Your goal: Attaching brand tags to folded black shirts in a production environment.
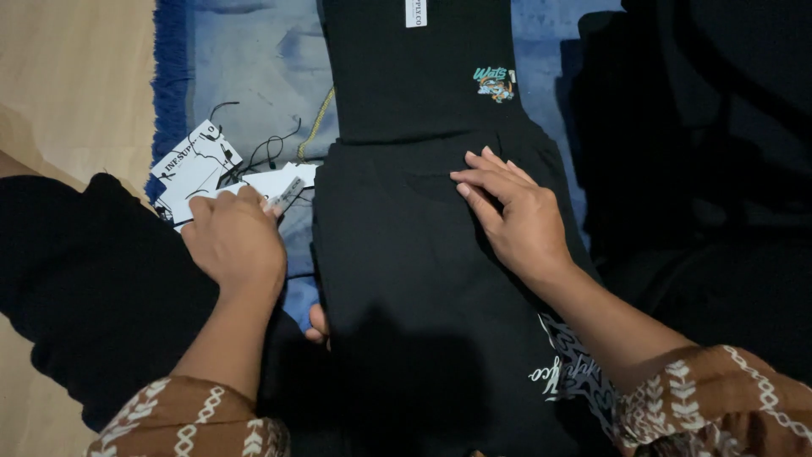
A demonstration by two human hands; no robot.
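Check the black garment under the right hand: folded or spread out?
Folded: the black garment forms a narrow rectangle with straight side edges, the right hand resting flat on it.

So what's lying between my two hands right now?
Head view: between the left hand and right hand lies the folded black garment.

White rectangular card tags (196,165) with black strings lie left of the black garment; a small white label (415,12) sits at its top.
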